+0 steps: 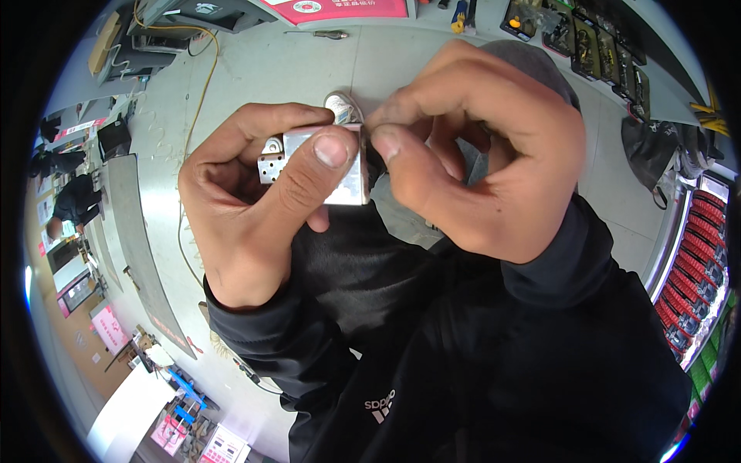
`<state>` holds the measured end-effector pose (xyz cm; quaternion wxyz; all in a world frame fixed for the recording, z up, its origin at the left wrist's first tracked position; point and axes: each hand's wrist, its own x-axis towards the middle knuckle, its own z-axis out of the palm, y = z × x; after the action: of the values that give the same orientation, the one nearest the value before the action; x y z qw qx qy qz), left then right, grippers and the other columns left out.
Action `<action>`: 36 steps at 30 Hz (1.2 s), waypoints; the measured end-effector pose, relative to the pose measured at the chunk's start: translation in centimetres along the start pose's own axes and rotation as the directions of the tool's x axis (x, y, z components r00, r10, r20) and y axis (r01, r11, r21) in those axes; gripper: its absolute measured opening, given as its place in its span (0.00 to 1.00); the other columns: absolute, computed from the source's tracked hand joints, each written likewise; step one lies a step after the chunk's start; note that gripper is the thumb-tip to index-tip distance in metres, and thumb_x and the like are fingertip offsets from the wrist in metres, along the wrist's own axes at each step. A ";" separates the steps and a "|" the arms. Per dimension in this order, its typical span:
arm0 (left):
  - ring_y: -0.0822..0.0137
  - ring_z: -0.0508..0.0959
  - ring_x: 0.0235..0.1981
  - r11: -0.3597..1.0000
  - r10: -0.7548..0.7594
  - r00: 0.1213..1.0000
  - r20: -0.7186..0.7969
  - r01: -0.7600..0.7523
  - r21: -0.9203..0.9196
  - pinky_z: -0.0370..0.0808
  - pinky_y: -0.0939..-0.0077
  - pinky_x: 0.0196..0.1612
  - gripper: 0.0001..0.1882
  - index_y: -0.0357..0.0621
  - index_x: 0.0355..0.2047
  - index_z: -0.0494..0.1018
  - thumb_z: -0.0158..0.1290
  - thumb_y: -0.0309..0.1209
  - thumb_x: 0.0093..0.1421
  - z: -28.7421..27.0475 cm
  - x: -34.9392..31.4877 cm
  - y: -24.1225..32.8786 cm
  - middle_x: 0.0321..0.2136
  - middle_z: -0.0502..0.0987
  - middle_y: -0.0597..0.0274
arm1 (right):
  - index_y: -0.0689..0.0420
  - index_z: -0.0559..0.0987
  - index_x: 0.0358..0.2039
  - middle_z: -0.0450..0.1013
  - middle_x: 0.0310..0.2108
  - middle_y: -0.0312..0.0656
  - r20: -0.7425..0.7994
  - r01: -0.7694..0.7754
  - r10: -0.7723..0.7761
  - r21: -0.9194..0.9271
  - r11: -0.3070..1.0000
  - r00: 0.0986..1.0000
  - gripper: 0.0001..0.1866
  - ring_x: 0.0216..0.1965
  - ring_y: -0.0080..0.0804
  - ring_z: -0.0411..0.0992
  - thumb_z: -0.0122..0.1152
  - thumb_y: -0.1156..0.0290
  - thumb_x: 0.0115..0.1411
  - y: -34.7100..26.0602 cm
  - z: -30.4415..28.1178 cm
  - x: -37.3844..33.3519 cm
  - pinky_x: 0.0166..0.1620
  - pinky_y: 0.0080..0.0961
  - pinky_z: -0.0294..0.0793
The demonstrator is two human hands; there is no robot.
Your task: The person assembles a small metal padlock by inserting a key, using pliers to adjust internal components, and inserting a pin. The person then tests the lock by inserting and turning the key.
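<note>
1. Lighter insert (352, 190): silver metal, approx 11 o'clock of view ctr, held up off the floor (258, 65); perforated chimney (270, 169) at its 9 o'clock end.
2. L hand (251, 212): clamped on insert, thumb flat across near face, fingers behind.
3. R hand (498, 166): thumb + index tip drawn close at insert's 3 o'clock end; can't tell if they pinch a small part or just touch the edge.
4. Progress (my read): insert's out w/o outer case, so that's done; work at the 3 o'clock end looks mid-way, finish unconfirmed. Any fitting left there = hidden by fingers.
5. Further out: shoe (342, 106) at 12, slim tool (330, 35) beyond; parts trays (584, 52) approx 1; co-worker (76, 202) at 9.
</note>
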<state>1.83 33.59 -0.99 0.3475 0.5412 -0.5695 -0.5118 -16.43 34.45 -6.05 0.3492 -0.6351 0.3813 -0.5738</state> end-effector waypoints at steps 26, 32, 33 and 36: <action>0.80 0.67 0.17 0.999 0.002 1.000 -0.003 -0.002 0.049 0.60 0.87 0.19 0.14 0.32 0.42 0.75 0.59 0.31 0.62 0.0 0.2 -0.1 0.26 0.77 0.61 | 0.61 0.79 0.27 0.71 0.24 0.34 -0.011 -0.005 0.005 -0.001 1.000 1.000 0.07 0.17 0.12 0.63 0.65 0.86 0.47 0.4 0.3 -0.1 0.20 0.12 0.56; 0.80 0.68 0.17 0.998 0.025 0.999 -0.042 -0.023 0.053 0.60 0.87 0.19 0.14 0.32 0.41 0.75 0.60 0.32 0.62 0.5 0.1 -0.1 0.27 0.78 0.61 | 0.61 0.79 0.27 0.71 0.23 0.34 -0.045 0.022 -0.022 0.012 1.000 0.999 0.07 0.17 0.12 0.63 0.64 0.86 0.47 0.2 0.3 -0.2 0.20 0.12 0.56; 0.80 0.68 0.17 0.999 0.026 0.999 -0.034 -0.024 0.042 0.60 0.87 0.19 0.14 0.32 0.42 0.75 0.60 0.32 0.62 0.4 0.1 -0.1 0.27 0.78 0.61 | 0.61 0.79 0.27 0.71 0.23 0.34 -0.047 0.016 -0.016 0.007 1.000 0.999 0.07 0.17 0.12 0.63 0.64 0.86 0.47 0.1 0.2 -0.2 0.20 0.12 0.56; 0.80 0.68 0.17 0.999 0.026 0.999 -0.025 -0.025 0.028 0.60 0.87 0.19 0.14 0.32 0.42 0.75 0.60 0.32 0.62 -0.1 0.1 -0.2 0.27 0.78 0.62 | 0.61 0.79 0.27 0.71 0.23 0.34 -0.032 -0.006 0.006 -0.021 1.000 0.999 0.07 0.17 0.12 0.63 0.64 0.86 0.47 0.3 0.1 -0.1 0.20 0.12 0.56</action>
<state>1.92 33.48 -1.17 0.3538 0.5452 -0.5788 -0.4926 -16.32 34.42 -6.34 0.3383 -0.6285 0.3946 -0.5787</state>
